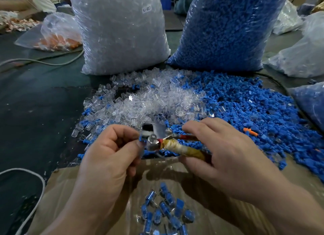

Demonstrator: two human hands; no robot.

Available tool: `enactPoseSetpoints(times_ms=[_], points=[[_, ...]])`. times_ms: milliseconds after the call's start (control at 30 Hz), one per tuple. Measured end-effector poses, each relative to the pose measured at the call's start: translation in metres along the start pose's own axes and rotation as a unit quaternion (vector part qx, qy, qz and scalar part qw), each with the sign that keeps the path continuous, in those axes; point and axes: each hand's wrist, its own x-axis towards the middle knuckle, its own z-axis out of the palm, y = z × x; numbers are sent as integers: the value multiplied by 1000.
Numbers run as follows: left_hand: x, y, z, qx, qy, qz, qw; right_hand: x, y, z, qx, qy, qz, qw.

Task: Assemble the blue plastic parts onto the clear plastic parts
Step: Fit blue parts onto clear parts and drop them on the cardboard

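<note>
Left hand [108,150] pinches a clear part [151,141] and its blue part [142,138] at taped pliers [177,146] gripped in the right hand [220,147], above the loose piles [245,104]; a squarely aligned squeeze should seat them.

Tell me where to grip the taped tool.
Take the tool by its taped handles, from the right: they trail rightward, where the right hand wraps them, while the metal head points left at the clear part pinched in the left hand.
</note>
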Motion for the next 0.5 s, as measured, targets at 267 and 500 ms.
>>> enactPoseSetpoints(times_ms=[267,500], points=[[-5,1,-2,18,-17,27,999,-1,5,-5,8,-40,-19,999],[-8,7,-2,39,-23,22,999,-1,4,-1,3,-52,-33,998]])
